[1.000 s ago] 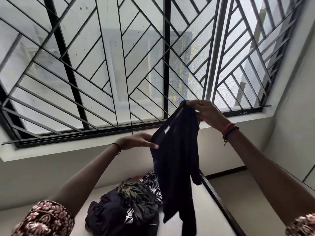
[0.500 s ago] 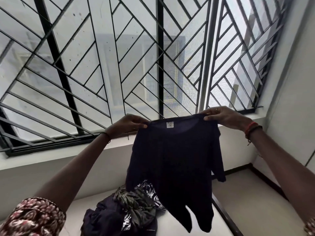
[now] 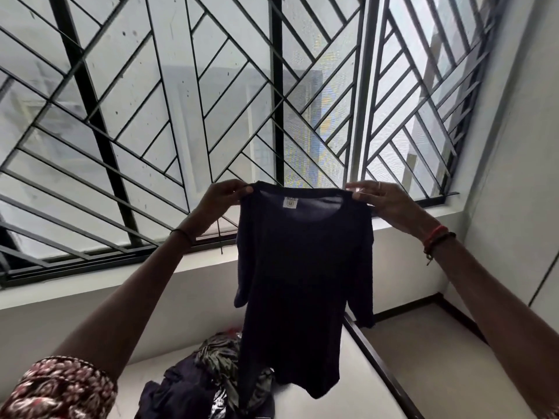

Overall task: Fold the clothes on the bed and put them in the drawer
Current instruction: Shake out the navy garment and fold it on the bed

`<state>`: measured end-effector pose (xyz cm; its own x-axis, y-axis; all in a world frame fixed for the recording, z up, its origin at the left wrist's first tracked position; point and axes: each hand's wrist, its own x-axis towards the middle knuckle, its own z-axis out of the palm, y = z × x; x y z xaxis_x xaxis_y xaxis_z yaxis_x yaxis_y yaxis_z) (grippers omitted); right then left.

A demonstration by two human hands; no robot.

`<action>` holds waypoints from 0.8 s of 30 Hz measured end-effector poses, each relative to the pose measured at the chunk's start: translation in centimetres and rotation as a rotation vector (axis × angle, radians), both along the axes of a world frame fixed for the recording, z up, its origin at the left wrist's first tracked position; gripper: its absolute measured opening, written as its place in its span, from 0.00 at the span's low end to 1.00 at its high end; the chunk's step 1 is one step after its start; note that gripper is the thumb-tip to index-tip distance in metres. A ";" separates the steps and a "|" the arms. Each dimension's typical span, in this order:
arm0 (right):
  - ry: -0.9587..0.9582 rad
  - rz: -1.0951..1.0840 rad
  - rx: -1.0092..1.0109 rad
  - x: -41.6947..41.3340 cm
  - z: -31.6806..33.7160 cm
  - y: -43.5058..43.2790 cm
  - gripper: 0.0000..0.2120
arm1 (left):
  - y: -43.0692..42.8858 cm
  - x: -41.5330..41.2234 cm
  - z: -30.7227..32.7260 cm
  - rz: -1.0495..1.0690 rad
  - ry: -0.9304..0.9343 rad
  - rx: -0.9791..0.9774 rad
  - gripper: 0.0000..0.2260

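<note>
navy t-shirt (image 3: 302,285) is hanging spread in the air above the bed's (image 3: 348,397) far edge, white size tag showing. left hand (image 3: 222,196) and right hand (image 3: 381,201) are pinching its two shoulders, held apart. unfolded clothes (image 3: 208,385) are lying heaped below it on the bed.

both hands, left hand (image 3: 222,197) and right hand (image 3: 382,201), hold a dark t-shirt (image 3: 302,285) up above the bed (image 3: 348,394)
</note>
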<state>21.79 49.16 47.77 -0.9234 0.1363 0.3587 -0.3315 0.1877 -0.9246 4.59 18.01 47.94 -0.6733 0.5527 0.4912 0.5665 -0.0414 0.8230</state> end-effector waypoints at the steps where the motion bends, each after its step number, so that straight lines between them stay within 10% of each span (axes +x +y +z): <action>1: 0.005 0.010 0.043 0.0 0.1 0.0 0.20 | 0.0 -0.1 0.3 -0.001 0.012 -0.002 0.05; 17: 0.058 -0.051 0.166 0.4 0.5 -1.7 0.04 | -0.5 1.2 0.9 0.032 0.085 -0.037 0.11; 24: 0.019 0.187 0.042 2.7 2.0 -1.7 0.19 | -3.0 2.1 1.9 -0.210 -0.018 -0.089 0.09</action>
